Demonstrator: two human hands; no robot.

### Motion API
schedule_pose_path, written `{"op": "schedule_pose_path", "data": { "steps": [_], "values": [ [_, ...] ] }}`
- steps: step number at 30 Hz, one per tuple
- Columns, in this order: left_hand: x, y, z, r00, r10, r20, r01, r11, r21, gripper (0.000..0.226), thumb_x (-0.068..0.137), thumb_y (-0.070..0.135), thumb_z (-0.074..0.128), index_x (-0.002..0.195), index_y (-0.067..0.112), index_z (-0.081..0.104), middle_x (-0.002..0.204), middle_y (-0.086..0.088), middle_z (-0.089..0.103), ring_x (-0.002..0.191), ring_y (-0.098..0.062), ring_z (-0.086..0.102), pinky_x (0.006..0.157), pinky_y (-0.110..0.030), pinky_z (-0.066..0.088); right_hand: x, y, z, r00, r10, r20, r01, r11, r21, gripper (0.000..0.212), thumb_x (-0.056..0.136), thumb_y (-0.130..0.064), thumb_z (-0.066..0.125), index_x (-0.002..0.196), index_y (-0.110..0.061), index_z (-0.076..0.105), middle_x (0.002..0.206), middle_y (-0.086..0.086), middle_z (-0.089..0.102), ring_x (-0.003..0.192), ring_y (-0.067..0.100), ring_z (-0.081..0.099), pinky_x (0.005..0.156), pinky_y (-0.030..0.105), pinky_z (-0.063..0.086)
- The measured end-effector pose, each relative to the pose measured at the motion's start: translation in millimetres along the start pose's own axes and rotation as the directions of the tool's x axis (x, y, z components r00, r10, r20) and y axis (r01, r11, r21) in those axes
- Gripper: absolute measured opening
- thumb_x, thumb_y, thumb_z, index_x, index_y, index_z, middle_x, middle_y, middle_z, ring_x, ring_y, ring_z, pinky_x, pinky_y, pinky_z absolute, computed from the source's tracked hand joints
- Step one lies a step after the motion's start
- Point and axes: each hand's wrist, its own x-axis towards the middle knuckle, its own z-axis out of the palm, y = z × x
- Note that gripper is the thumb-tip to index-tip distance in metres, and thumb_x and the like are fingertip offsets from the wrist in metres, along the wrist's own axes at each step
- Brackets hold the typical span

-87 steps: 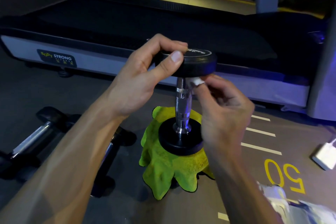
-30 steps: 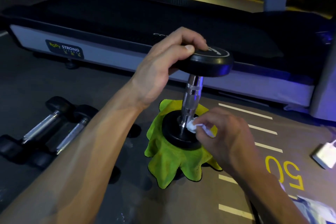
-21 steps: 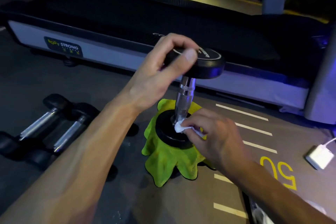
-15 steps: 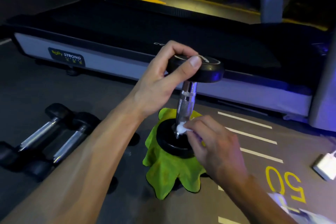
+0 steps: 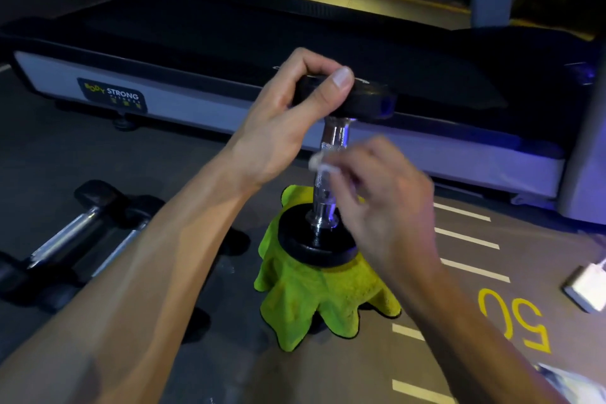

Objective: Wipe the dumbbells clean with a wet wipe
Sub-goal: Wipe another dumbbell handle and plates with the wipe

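Your left hand (image 5: 278,138) grips the top black weight of the dumbbell (image 5: 328,180), fingers and thumb curled round its rim. The dumbbell stands nearly upright, tilted slightly, with its lower weight on a green cloth (image 5: 314,302) on the floor (image 5: 196,154). Your right hand (image 5: 387,207), blurred, pinches a white wet wipe (image 5: 319,165) against the middle of the metal handle. Two more dumbbells (image 5: 82,233) lie on the floor to your left, and a treadmill (image 5: 229,52) stands behind.
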Motion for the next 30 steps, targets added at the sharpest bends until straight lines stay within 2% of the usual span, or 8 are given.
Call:
{"op": "schedule_pose_path", "data": {
  "steps": [2,4,8,12,18,22,26,30],
  "values": [
    [0,2,0,1.000,-0.009,0.015,0.009,1.000,0.016,0.012,0.107,0.028,0.054,0.110,0.019,0.060,0.102,0.011,0.064,0.096,0.004,0.061,0.088,-0.017,0.051,8,-3,1,0.993,0.035,-0.111,-0.032,0.999,0.030,0.011,0.096,-0.009,0.072,0.102,-0.015,0.079,0.099,-0.003,0.068,0.085,-0.002,0.058,0.077,0.009,0.043],
    [0,2,-1,1.000,-0.012,0.005,0.012,1.000,0.002,0.015,0.105,0.031,0.055,0.111,0.018,0.061,0.102,0.011,0.064,0.098,0.001,0.060,0.092,-0.021,0.052,-8,-5,4,0.995,0.056,-0.082,-0.054,0.998,0.021,0.014,0.095,-0.005,0.072,0.103,-0.014,0.078,0.103,-0.002,0.069,0.090,-0.007,0.055,0.083,0.007,0.042],
    [0,1,0,1.000,-0.023,-0.007,0.023,1.000,-0.017,0.019,0.103,0.034,0.055,0.110,0.017,0.061,0.103,0.007,0.063,0.098,-0.002,0.060,0.094,-0.023,0.051,-14,-1,4,1.000,0.032,0.000,-0.032,0.999,0.025,0.014,0.095,-0.007,0.073,0.104,-0.015,0.078,0.102,-0.002,0.070,0.091,0.000,0.061,0.085,0.006,0.042],
    [1,2,-1,0.999,-0.035,-0.007,0.035,0.999,-0.035,0.012,0.107,0.027,0.054,0.107,0.016,0.059,0.103,0.002,0.063,0.092,0.001,0.061,0.086,-0.017,0.051,20,-1,6,0.984,0.036,-0.175,-0.031,0.999,0.036,0.010,0.095,-0.008,0.074,0.103,-0.010,0.079,0.097,0.002,0.069,0.085,0.007,0.063,0.078,0.009,0.043],
    [-1,3,0,0.999,-0.029,-0.027,0.028,0.998,-0.054,0.010,0.108,0.025,0.052,0.105,0.018,0.059,0.096,0.010,0.064,0.089,0.004,0.062,0.083,-0.014,0.051,2,-1,7,0.976,0.102,-0.195,-0.091,0.994,0.062,0.019,0.091,0.002,0.072,0.106,-0.007,0.079,0.104,-0.002,0.068,0.095,-0.003,0.058,0.087,0.008,0.045],
    [-2,4,4,0.999,-0.020,-0.026,0.018,0.997,-0.073,0.009,0.108,0.022,0.052,0.104,0.018,0.059,0.093,0.014,0.067,0.092,0.001,0.066,0.085,-0.017,0.053,19,-3,7,0.925,0.201,-0.324,-0.148,0.972,0.182,0.015,0.088,0.003,0.073,0.096,-0.007,0.080,0.095,0.002,0.072,0.086,0.007,0.066,0.077,0.025,0.056],
    [-3,3,2,0.999,-0.015,-0.032,0.012,0.997,-0.081,0.008,0.107,0.024,0.053,0.104,0.019,0.060,0.095,0.010,0.066,0.094,-0.003,0.065,0.086,-0.019,0.052,14,-14,14,0.869,0.257,-0.423,-0.164,0.956,0.245,0.014,0.088,0.002,0.074,0.095,-0.007,0.082,0.096,0.000,0.075,0.092,0.008,0.071,0.083,0.028,0.058],
    [-3,1,-1,1.000,-0.004,-0.020,0.003,0.998,-0.069,0.008,0.107,0.024,0.055,0.106,0.018,0.060,0.094,0.013,0.065,0.093,-0.003,0.063,0.086,-0.020,0.051,15,-10,16,0.885,0.191,-0.425,-0.127,0.977,0.172,0.012,0.089,0.000,0.074,0.096,-0.005,0.081,0.097,0.002,0.074,0.091,0.010,0.071,0.082,0.030,0.059]
  ]
}}
